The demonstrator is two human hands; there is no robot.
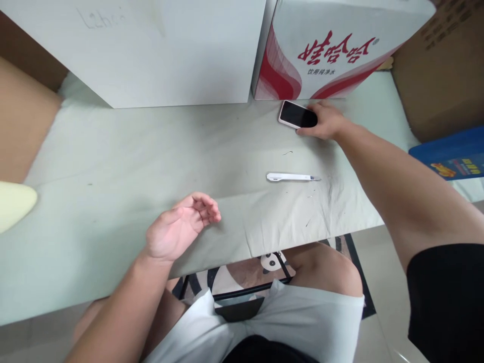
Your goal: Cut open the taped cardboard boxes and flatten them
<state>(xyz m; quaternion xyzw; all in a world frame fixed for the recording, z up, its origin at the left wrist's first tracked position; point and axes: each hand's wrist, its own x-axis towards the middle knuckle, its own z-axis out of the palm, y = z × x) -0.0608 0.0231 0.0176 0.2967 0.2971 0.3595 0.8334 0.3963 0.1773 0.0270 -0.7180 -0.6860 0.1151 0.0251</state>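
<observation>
My right hand (324, 120) is stretched out to the back of the table, its thumb and fingers closed around the right end of a smartphone (297, 115). The phone has a dark screen facing up and a pale pinkish edge, and lies in front of a red-and-white carton. Whether it touches the cloth under my hand cannot be seen. My left hand (183, 226) rests palm up near the front edge, fingers loosely curled and apart, holding nothing. Between the hands, nearer the right arm, lies a white craft knife (290, 177) with its thin metal tip pointing right.
A pale green cloth (151, 151) covers the table. A large white box (181, 55) and the red-and-white carton (336, 55) stand along the back. Brown cardboard (26, 116) is at the left, a blue package (454, 154) at the right. A pale yellow object (15, 204) juts in from the left.
</observation>
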